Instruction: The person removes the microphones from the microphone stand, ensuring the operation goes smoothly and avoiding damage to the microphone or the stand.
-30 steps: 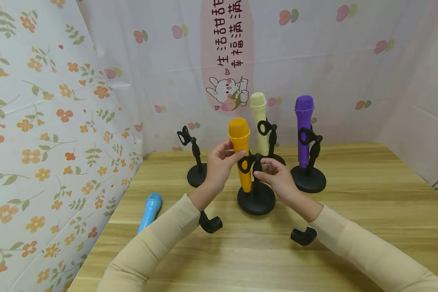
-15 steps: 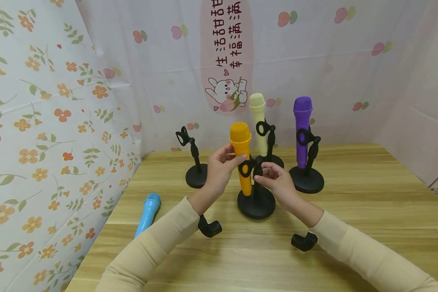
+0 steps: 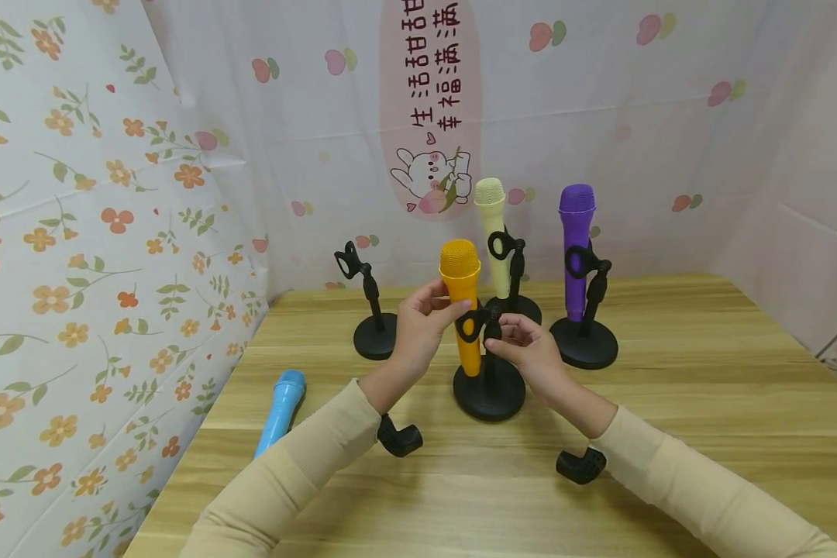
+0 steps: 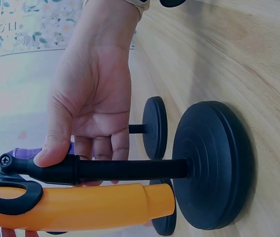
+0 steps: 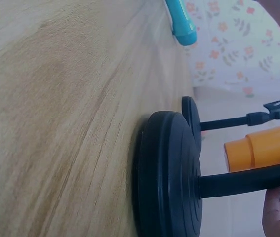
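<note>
An orange microphone (image 3: 463, 288) stands nearly upright in the clip ring of a black microphone stand (image 3: 489, 394). Its lower end hangs by the post, above the round base. My left hand (image 3: 418, 329) grips the microphone below its head, thumb at the front. With thumb and fingers, my right hand (image 3: 533, 353) pinches the upper post just under the clip joint. The left wrist view catches the right hand's thumb lying on the post (image 4: 130, 169), with the orange microphone (image 4: 105, 205) alongside. Part of the right hand's fingers is hidden behind the post.
Behind stand a pale yellow microphone (image 3: 490, 213) and a purple microphone (image 3: 577, 225), each in a black stand. A stand with a bare clip (image 3: 373, 310) is at the back left. A light blue microphone (image 3: 281, 407) lies on the wooden table (image 3: 460, 496), near the left sleeve.
The orange microphone and its stand have shifted slightly toward me, both hands moving along with them. Both grips look the same; the other microphones stay put.
</note>
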Demonstrator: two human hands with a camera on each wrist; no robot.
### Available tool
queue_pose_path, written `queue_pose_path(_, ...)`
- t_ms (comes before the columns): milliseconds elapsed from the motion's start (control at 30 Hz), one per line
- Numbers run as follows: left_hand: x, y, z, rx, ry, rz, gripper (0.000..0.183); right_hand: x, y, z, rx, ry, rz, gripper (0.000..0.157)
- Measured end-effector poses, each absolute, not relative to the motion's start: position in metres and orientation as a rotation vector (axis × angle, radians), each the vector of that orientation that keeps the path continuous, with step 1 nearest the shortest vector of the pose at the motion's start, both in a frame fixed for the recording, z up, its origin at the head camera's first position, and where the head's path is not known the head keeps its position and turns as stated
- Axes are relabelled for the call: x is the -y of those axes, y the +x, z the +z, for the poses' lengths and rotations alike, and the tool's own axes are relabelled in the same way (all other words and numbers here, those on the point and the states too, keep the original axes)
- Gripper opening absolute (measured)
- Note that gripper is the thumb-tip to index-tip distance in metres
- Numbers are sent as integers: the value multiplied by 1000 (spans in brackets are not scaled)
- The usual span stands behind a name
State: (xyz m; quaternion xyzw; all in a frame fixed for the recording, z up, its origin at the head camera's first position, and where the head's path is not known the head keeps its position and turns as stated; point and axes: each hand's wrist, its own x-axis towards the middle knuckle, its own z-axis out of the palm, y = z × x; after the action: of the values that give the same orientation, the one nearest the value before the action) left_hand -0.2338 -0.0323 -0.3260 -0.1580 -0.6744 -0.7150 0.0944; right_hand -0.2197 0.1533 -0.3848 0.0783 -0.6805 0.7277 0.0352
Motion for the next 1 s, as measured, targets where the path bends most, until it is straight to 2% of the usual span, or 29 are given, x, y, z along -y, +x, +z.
queue_pose_path(267,33,-232,-325,2062,-418,-2122,34,-153,-220,-388,2105,235,2236,27)
queue_pose_path(533,34,-210,-305,2083,-430,-2095,30,-153,-220,-392,2120,259,2223,26)
queue_pose_path(667,34,-209,-305,2069,-438,-2102,30,-154,-220,-393,2116,259,2231,26)
queue_pose_path(1000,34,-229,-325,2070,-425,-2119,35,-153,-221,-392,2102,264,2239,26)
